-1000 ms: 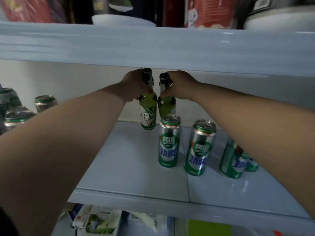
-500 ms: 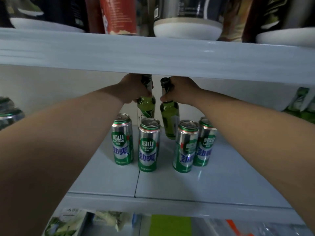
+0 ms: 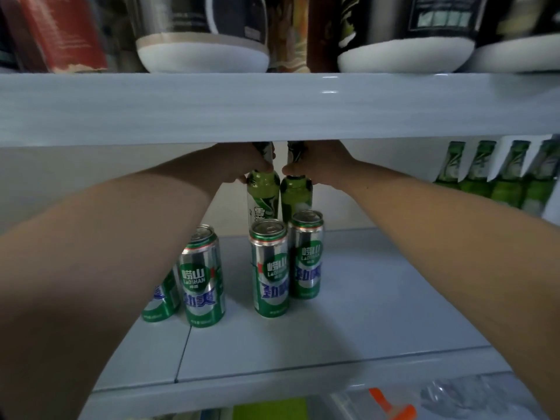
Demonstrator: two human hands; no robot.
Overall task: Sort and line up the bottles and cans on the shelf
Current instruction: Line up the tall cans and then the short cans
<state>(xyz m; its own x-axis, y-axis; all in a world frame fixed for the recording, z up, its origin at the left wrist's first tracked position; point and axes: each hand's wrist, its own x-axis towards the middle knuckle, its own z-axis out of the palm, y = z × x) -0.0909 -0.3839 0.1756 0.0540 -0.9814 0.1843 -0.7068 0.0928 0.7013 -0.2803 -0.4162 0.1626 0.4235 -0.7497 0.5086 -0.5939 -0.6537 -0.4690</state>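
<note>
Our left hand and right hand each close around the neck of a green glass bottle, the left bottle and the right bottle side by side, nearly touching, at the back of the pale grey shelf. Four tall green-and-silver cans stand in a loose cluster in front; whether the bottles rest on the shelf is hidden behind them. More green bottles line up far right. We judge this the bottle-placing step; next calls for steering them clear of the cans toward that row.
</note>
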